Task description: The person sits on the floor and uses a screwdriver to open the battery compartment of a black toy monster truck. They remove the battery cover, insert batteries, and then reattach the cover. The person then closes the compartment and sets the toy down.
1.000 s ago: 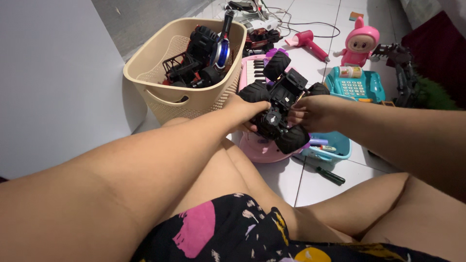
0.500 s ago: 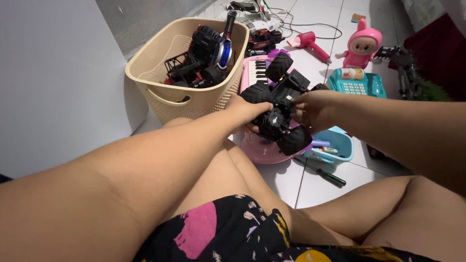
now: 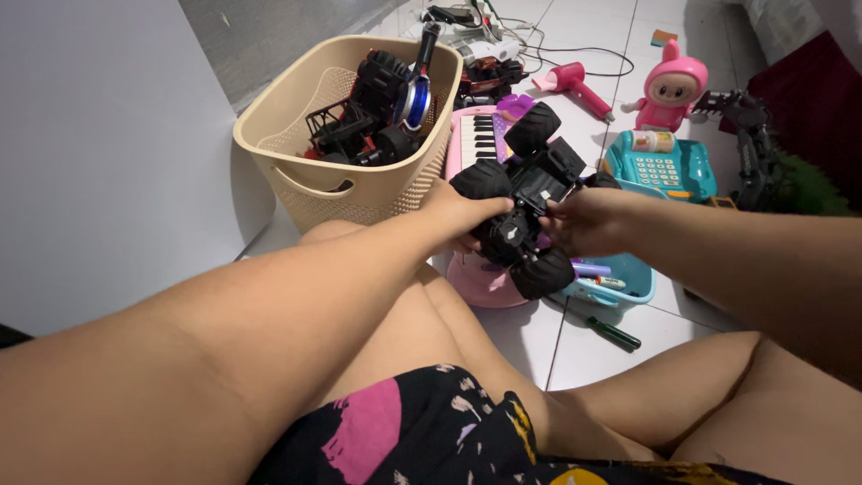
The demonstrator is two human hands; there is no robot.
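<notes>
White wall panel (image 3: 99,162) far left. Next to it, beige perforated basket (image 3: 359,184) on the tiled floor (image 3: 584,346), loaded with black toy vehicle parts (image 3: 368,121) and a blue-and-silver piece (image 3: 416,94) leaning on the rim.

Left hand (image 3: 453,216) reaches in from the lower left; grip closed on the left side of the black toy truck (image 3: 530,202), thumb over a front wheel. Truck is held in the air, tilted, big knobby tyres out, above a pink toy keyboard (image 3: 476,139) and just in front of the basket.

Right hand (image 3: 584,220) comes in from the right; grip closed on the truck's other side, fingers on the chassis.

Under the truck: small blue tray (image 3: 620,287) with markers. Green-handled screwdriver (image 3: 615,334) on the floor just beside it. Further right and back: teal toy cash register (image 3: 660,166), pink doll figure (image 3: 673,90), pink toy hair dryer (image 3: 575,85), dark robot toy (image 3: 750,144).
</notes>
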